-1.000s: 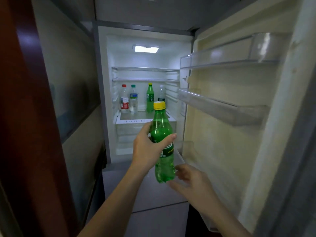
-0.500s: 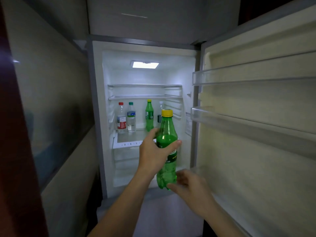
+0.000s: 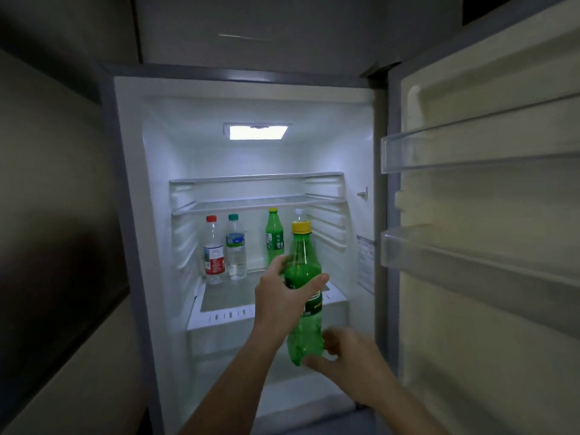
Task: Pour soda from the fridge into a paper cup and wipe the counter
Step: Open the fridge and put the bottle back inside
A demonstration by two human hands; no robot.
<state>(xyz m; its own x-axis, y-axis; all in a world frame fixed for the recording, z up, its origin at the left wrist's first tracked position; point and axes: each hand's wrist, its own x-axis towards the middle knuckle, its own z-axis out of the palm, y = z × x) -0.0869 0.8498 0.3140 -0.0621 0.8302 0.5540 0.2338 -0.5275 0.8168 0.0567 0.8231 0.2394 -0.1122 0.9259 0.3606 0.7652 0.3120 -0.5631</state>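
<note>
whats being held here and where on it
The green soda bottle, gripped round its middle by the left hand; the right hand is at its base, grip unclear.

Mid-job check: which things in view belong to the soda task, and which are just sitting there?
Job: held green soda bottle, left hand gripping it, right hand at its base, fridge door.
Idle: red-capped bottle, teal-capped bottle, shelf's green bottle, door bins.

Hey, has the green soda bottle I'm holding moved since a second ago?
Yes. Against the red-capped bottle standing on the fridge shelf, the green soda bottle has risen: its yellow cap was level with that bottle's base, now with its neck.
</note>
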